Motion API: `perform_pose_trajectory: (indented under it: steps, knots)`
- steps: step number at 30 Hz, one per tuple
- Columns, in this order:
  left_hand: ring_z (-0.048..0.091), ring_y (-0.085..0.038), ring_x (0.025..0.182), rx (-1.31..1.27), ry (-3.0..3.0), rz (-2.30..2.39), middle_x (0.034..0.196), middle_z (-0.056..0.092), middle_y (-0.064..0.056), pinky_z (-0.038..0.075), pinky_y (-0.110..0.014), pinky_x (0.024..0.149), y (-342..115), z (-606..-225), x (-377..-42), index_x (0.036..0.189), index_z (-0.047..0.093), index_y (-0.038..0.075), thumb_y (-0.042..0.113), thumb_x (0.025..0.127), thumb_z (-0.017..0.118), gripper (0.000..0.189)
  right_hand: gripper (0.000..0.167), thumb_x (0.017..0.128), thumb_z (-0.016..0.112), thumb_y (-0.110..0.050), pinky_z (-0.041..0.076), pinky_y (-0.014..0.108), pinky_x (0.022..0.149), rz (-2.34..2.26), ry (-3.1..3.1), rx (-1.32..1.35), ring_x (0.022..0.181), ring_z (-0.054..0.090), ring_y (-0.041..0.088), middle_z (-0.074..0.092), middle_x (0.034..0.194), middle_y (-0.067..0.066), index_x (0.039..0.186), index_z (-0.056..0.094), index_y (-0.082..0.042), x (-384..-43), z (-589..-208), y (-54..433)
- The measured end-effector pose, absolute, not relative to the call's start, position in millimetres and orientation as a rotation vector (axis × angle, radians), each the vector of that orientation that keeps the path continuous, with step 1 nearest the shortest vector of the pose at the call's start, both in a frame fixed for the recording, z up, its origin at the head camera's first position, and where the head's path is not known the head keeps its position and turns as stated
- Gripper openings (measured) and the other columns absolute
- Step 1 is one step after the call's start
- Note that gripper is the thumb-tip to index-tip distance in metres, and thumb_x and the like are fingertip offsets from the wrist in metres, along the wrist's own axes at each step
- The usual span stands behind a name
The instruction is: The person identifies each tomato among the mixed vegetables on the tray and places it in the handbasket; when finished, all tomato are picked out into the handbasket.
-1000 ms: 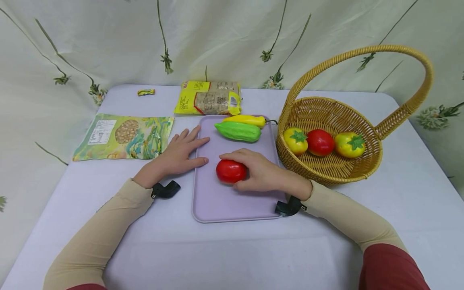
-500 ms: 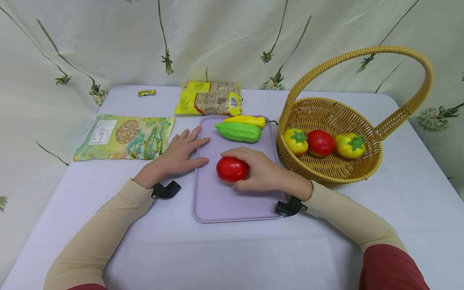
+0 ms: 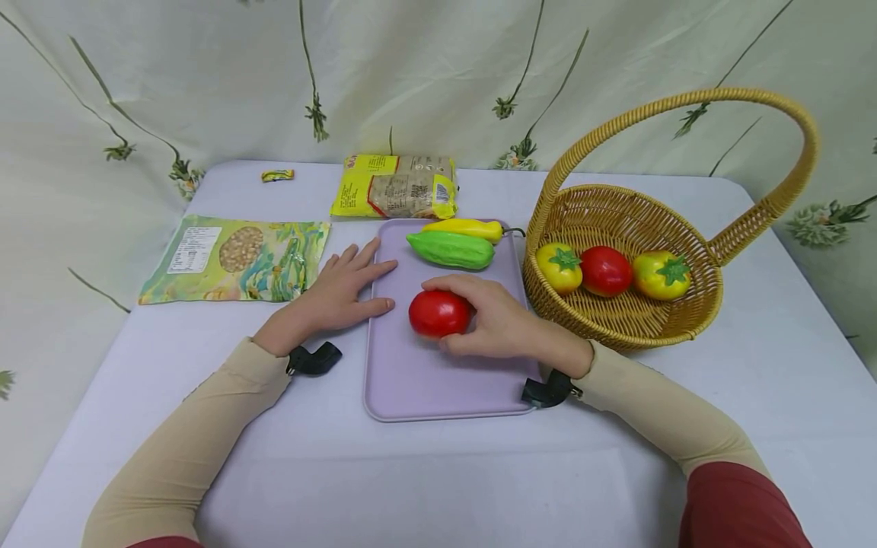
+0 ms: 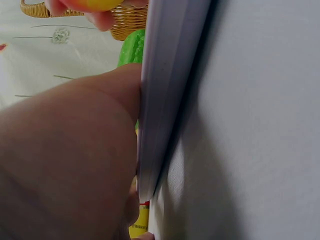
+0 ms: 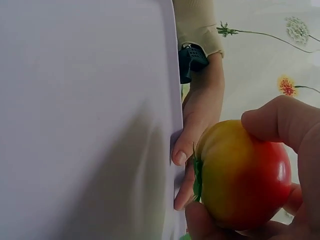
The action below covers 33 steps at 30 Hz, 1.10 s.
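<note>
My right hand (image 3: pixel 495 318) grips a tomato (image 3: pixel 440 314) over the middle of the lilac tray (image 3: pixel 445 392). The top of the tomato looks red in the head view. In the right wrist view its yellow side and green leafy cap face the tray, with thumb and fingers around the red part. It seems held slightly off the tray. My left hand (image 3: pixel 340 291) lies flat with spread fingers, thumb and fingertips on the tray's left rim. A green pepper-shaped vegetable (image 3: pixel 451 250) and a yellow pepper (image 3: pixel 466 227) lie at the tray's far end.
A wicker basket (image 3: pixel 620 327) with a tall handle stands right of the tray, holding two yellow tomatoes (image 3: pixel 659 275) and a red one (image 3: pixel 606 271). Behind the tray lies a yellow bag (image 3: pixel 393 186); a green bag (image 3: pixel 236 259) lies left. A small wrapped candy (image 3: pixel 277 175) sits at the back.
The right hand has raised the tomato slightly and shifted it a little toward the far end of the tray. The left hand has stayed in place.
</note>
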<state>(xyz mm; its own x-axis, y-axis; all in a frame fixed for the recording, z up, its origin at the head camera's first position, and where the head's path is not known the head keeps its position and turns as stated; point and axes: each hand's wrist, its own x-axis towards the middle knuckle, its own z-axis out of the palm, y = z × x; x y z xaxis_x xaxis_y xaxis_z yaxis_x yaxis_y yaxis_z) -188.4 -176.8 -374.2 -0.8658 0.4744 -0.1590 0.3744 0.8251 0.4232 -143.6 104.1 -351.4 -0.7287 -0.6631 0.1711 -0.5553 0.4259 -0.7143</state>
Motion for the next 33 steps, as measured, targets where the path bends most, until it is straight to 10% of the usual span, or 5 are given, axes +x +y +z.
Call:
perform_pose_trajectory:
  steps: [33]
  knots:
    - [0.002,-0.053,0.156,0.649,2.748,0.549,0.173,0.007,-0.017,0.0,-0.071,0.124,-175.7,-375.3,-189.3,0.158,0.039,0.018,0.045,0.097,0.061,0.07,0.064,0.086,0.08,-0.018,0.061,0.033,0.086,-1.175,2.531,-1.072,0.128,0.057,0.027,0.053,0.152,0.009,0.145,0.057,-0.015,-140.6,-321.0,119.3]
